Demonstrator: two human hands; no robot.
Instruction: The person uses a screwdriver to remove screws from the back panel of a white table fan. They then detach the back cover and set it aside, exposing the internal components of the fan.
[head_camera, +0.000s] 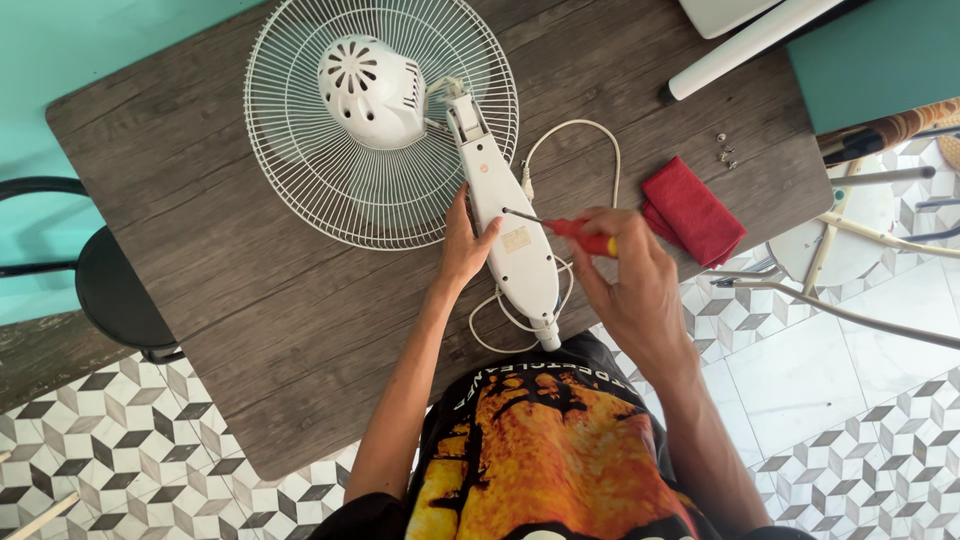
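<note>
Seen from above, a person sits at a dark grey wood-grain surface (200, 200) with rounded corners. A white plastic fan lies on it. Its round wire grille (300, 150), thin ribs radiating out, lies flat towards the far side, with the domed, vented motor housing (365, 90) at its centre. The fan's long, smooth, tapering neck (515, 235) stretches from the motor towards the person, and its narrow end reaches the near edge of the surface.

The left hand (462, 245) rests flat against the left side of the neck, fingers closed along its edge and thumb on top. The right hand (635, 275) grips a screwdriver (565, 228) with a glossy red handle and a yellow band; its fingers are wrapped tight round the handle. The thin metal shaft runs left, and its tip touches the top face of the neck, just above a small pale label.

A white power cord (610, 150) loops from beside the neck out to the right and back under it. A folded red cloth (692, 212), soft and matte, lies just right of the right hand. A few small metal screws (726, 152) sit well apart near the far right edge. A black round stool (115, 290) stands to the left, on patterned grey and white floor tiles (130, 440).
</note>
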